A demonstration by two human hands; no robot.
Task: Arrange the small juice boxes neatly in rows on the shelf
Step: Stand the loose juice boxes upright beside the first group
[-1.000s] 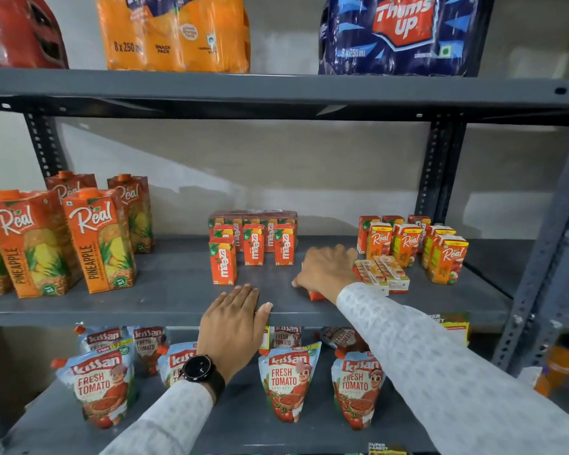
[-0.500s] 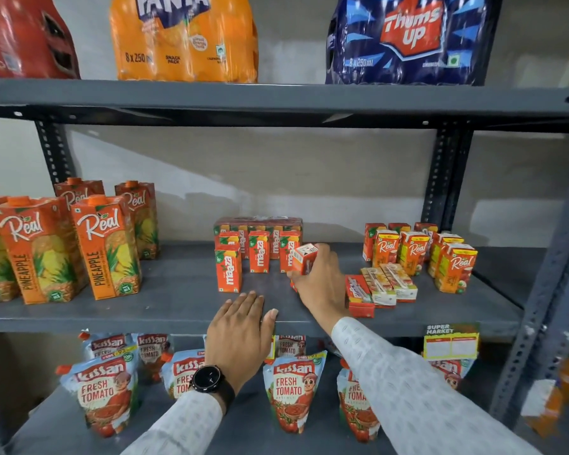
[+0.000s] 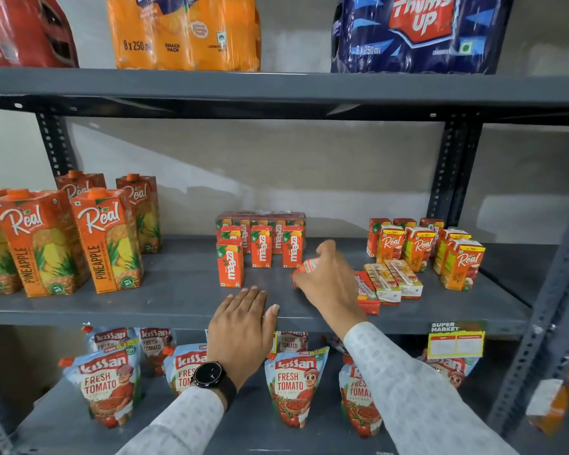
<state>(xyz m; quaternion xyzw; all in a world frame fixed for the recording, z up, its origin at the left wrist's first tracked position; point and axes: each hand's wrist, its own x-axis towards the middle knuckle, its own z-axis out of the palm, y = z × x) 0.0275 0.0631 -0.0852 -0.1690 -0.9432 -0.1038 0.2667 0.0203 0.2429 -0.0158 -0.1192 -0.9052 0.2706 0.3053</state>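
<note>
We have one small juice box (image 3: 304, 269) pinched in our right hand (image 3: 329, 280), fingers closed around it, tilted and held just above the shelf (image 3: 178, 300), a little to the right of the upright mango boxes (image 3: 260, 249). Our left hand (image 3: 242, 326) lies flat with fingers spread on the front edge of the shelf, gripping nothing; it seems to be steadying us.

The step in hand looks like standing this box up in the front row. That row has only one box (image 3: 230, 263), at its left end, with three standing behind it in front of a wrapped pack (image 3: 260, 218). We would turn the box upright with its label facing out, set its base flat, then slide it leftward until it sits in line with that front box and squarely before the one behind. Lowering it gently matters, since a knock could topple the light boxes nearby.

Room is good: the shelf is bare between the mango boxes and the lying boxes (image 3: 388, 284) near the front edge on the right. One of those, a red box (image 3: 367, 295), sits close to that edge and just beside our wrist, so we should keep the sleeve clear of it. The tall pineapple cartons (image 3: 107, 239) toward the left end stand well apart.
</note>
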